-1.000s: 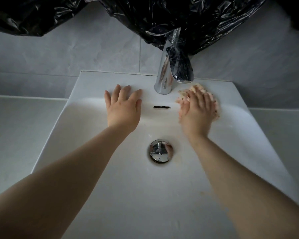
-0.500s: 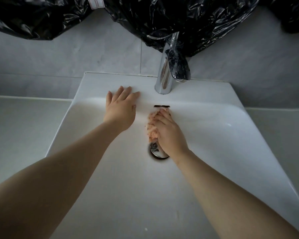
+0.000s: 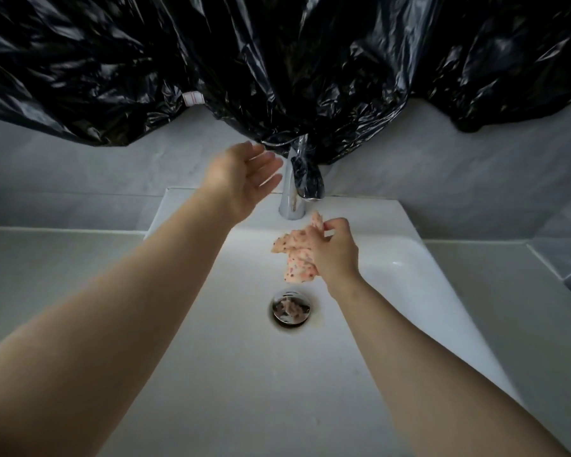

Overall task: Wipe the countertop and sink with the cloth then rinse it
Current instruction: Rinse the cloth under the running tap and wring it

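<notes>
- The white sink (image 3: 244,374) fills the middle, a squared basin whose back ledge runs straight across at 12 o'clock; its left and right rims slant outward toward 7 and 5 o'clock.
- Pale countertop (image 3: 47,265) lies flat beyond both rims, at 9 and 3 o'clock, with bare surface on each side.
- Below the drain (image 3: 290,307), toward 6 o'clock, the basin floor is open between the two forearms.
- Overhead room is tight: a black plastic sheet (image 3: 277,61) hangs across the whole top and drapes over the chrome faucet (image 3: 289,199) at 12 o'clock.
- The left hand (image 3: 241,179) is raised at 11 o'clock from the drain, beside the faucet, palm turned inward and fingers loosely spread, holding nothing; its fingertips seem to reach the plastic's lower edge, though contact is unclear.
- The right hand (image 3: 335,255) hovers over the basin at 1 o'clock from the drain, fingers curled and pinching the cloth (image 3: 294,258).
- The cloth hangs crumpled from that grip, clear of the basin, just below the spout and above the drain.
- The cloth is pale pink with darker speckles, and limp.
- The drain is a round, shiny metal stopper in a dark ring; the sheet is glossy and creased, with a small white label (image 3: 193,98); the wall (image 3: 80,173) is matte grey tile.
</notes>
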A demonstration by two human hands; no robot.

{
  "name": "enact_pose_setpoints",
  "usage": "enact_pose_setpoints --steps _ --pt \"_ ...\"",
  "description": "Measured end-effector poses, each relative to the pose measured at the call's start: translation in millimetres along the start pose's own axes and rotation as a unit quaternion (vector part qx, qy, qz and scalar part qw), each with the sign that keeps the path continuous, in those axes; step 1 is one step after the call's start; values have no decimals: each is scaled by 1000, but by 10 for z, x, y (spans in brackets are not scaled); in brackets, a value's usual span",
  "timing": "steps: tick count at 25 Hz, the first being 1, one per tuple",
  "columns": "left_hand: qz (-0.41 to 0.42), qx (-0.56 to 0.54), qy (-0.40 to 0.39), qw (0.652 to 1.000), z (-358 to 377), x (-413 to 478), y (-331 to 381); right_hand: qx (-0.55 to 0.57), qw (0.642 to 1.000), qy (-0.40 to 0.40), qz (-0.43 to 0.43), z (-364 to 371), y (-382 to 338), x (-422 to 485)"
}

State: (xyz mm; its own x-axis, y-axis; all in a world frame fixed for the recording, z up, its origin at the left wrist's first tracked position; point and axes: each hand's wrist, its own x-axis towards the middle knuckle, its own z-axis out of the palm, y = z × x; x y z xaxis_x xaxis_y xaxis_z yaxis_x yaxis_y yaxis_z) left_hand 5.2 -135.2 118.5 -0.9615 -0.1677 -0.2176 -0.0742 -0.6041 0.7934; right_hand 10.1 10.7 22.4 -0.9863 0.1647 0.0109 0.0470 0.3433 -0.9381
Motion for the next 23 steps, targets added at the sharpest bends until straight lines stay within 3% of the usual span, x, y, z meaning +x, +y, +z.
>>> enact_pose_setpoints --steps 5,8,11,13,15,16,18,20,23 --pt "-43 -152 -39 987 218 -67 193 126 986 -49 96 -92 -92 -71" --pt "-24 -189 -127 973 271 -67 159 182 972 -81 127 -155 -119 -88" --pt "-7 -104 -170 980 107 -123 29 208 960 -113 150 -167 -93 -114" --pt "8 25 -68 997 -58 -198 -216 207 958 -120 157 -138 -47 -133" --pt "12 146 83 986 -202 -274 -553 195 962 -119 147 -90 -6 -153" --pt "6 196 117 973 -256 -311 -721 185 966 -121 135 -65 11 -161" --pt "-52 267 63 960 -311 -407 -971 184 968 -119 118 -36 30 -183" --pt "-107 238 -23 965 -326 -454 -1086 194 970 -97 111 -35 65 -184" --pt "-114 203 -72 970 -340 -374 -1123 169 979 -68 96 -29 120 -184"
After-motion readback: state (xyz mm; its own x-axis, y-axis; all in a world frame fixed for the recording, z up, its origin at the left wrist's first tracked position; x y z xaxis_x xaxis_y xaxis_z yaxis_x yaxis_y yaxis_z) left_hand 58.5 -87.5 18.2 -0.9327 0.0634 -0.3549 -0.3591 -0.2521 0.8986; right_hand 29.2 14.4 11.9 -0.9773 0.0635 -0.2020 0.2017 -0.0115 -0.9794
